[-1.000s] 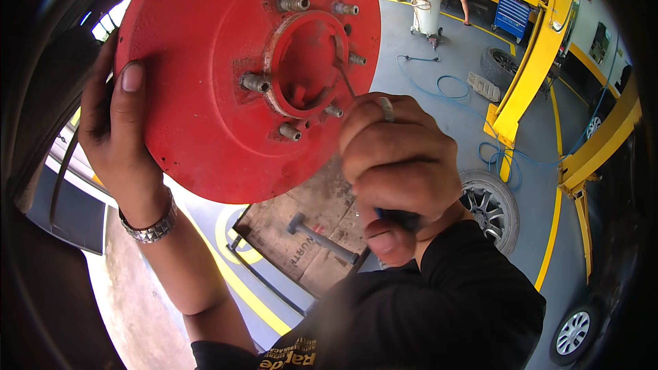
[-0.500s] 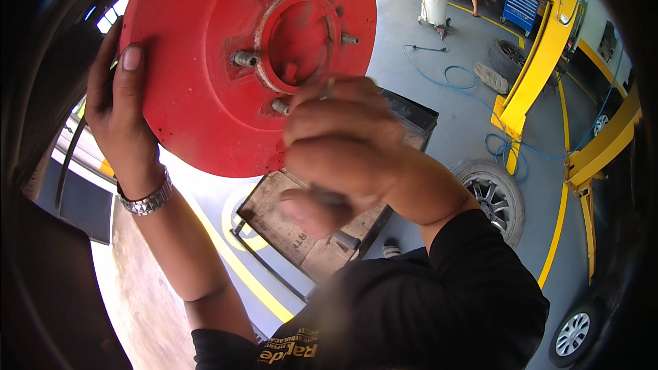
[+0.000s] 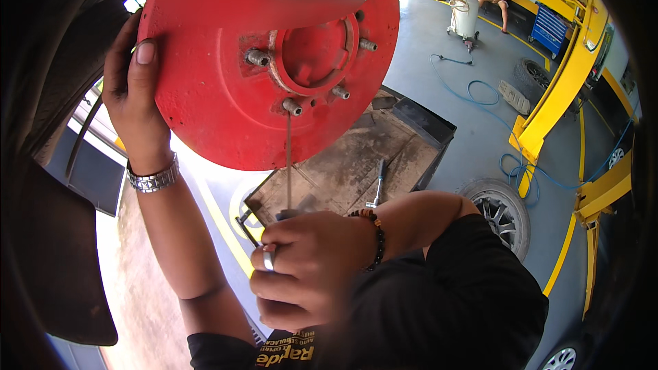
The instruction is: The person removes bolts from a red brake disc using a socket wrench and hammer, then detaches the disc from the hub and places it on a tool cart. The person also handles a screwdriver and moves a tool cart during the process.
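Note:
A red brake disc [image 3: 205, 82] fills the upper middle, with threaded studs [image 3: 258, 57] round its raised centre ring. A blurred band crosses its upper part. My left hand [image 3: 137, 99] grips the disc's left rim, thumb on the face. Below, my right hand [image 3: 301, 267] is closed round the dark handle of a screwdriver-like tool [image 3: 288, 171]. Its thin shaft points up to the disc beside a lower stud; whether the tip touches cannot be made out.
Below is a tray lined with stained cardboard [image 3: 329, 164], holding a ratchet [image 3: 378, 181]. Rightward are a loose wheel [image 3: 504, 223], yellow lift posts [image 3: 548, 103], blue hose and a blue tool chest [image 3: 548, 27]. Two people [image 3: 497, 1] sit at the back. A dark wheel-well liner [image 3: 68, 253] borders the left.
My right hand has dropped from the centre ring to below the disc, turning the tool's shaft upright. The disc and my left hand appear a little farther right.

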Demonstrator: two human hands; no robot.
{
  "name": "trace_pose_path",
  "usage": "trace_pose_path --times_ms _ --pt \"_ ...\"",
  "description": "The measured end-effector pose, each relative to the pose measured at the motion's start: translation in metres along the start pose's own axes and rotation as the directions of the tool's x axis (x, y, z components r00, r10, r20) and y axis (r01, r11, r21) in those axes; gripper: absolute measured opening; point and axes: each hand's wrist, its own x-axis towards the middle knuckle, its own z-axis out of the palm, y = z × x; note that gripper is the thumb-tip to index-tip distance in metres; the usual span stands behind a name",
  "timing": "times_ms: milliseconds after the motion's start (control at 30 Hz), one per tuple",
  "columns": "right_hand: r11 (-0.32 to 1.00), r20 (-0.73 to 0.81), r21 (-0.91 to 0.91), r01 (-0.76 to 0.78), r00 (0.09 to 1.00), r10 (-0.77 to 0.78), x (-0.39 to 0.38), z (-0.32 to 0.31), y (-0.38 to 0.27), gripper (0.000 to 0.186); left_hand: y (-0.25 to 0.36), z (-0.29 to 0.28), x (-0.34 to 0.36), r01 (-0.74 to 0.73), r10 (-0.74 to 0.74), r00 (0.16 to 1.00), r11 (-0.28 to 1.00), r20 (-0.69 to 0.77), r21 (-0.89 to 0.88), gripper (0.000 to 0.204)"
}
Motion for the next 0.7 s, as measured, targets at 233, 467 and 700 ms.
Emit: trace_pose_path --times_ms 233,467,700 --pt "0.855 0.098 0.422 -0.302 0.953 0.288 -0.111 -0.031 -0.024 0.023 0.02 0.003 -0.027 0.165 -0.163 0.984 0.986 -0.078 0.026 0.066" --pt "0.695 0.372 0.066 -0.716 0.664 0.649 -0.284 0.002 -0.034 0.015 0.003 0.035 -0.143 0.263 -0.308 0.928 0.94 -0.208 -0.215 0.079" --pt "0.631 0.428 -0.181 -0.754 0.517 0.741 -0.375 -0.021 0.005 0.01 -0.025 0.066 -0.16 0.181 -0.26 0.922 0.945 -0.289 -0.273 0.07"
